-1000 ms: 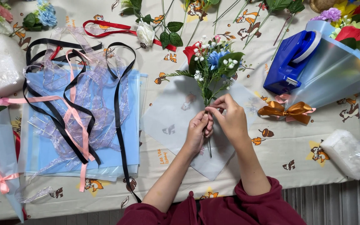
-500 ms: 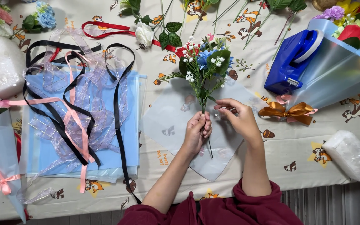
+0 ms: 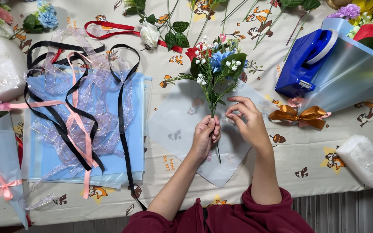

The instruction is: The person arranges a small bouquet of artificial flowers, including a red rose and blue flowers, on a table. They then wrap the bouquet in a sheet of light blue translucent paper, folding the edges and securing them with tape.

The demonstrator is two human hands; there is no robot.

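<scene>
Left hand (image 3: 204,138) was fisted around the thin green stems of a small bunch of blue, red and white artificial flowers (image 3: 216,64), held over a translucent pale square wrapping sheet (image 3: 173,125) on the cartoon-printed tablecloth (image 3: 152,172). Right hand (image 3: 247,121) sat just beside the stems, fingers loosely curled, gripping nothing. Blue tape dispenser (image 3: 303,64) and bronze satin bow (image 3: 296,115) lay to the right; black and pink ribbons (image 3: 74,116) left.

Single head-worn camera looked steeply down from above wearer, close range, facing cartoon-print tablecloth (image 3: 247,172); forearms entered from bottom edge; no second view.
</scene>
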